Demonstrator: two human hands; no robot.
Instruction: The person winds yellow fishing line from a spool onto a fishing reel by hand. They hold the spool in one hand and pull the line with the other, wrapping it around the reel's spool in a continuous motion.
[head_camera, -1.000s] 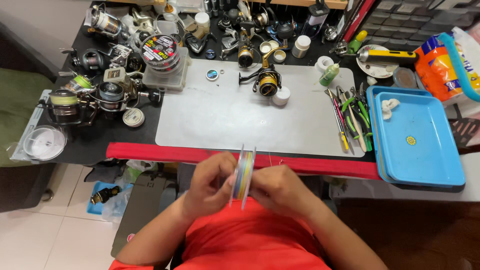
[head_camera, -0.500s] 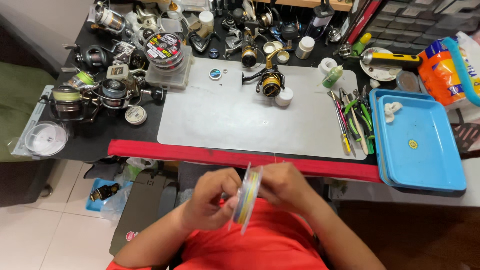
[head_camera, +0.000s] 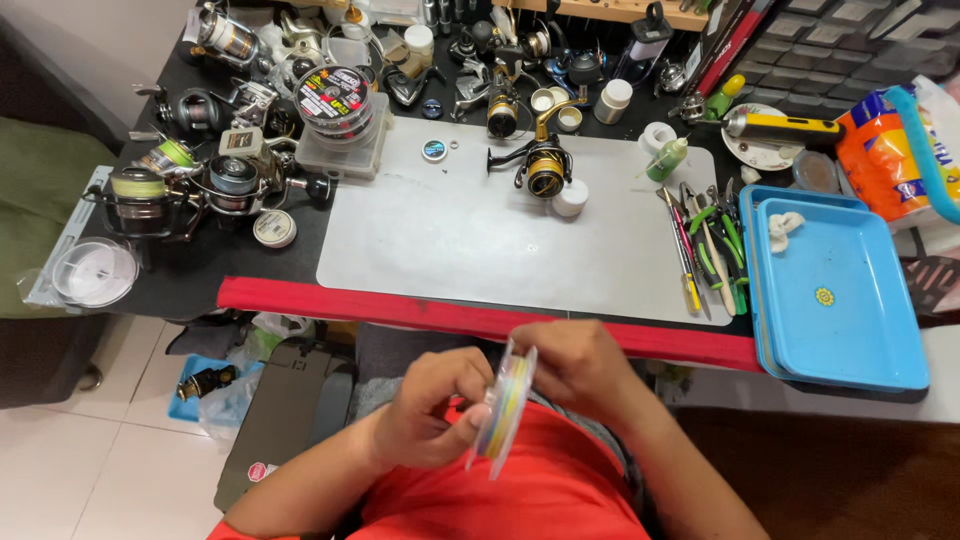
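Multicoloured line on a clear spool is held edge-up over the lap, below the desk edge, pinched between the left hand and right hand, fingers curled around its rims.

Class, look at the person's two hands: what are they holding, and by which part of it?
A clear spool of multicoloured line, held edge-on between both hands: left hand and right hand each press a flat side flange.

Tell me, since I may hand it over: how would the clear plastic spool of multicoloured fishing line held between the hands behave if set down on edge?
The clear plastic spool of multicoloured line is a thin round disc, so on edge it would probably roll or tip flat. It looks light: the left hand and right hand pinch it with fingertips. Its smooth flanges may be slippery.
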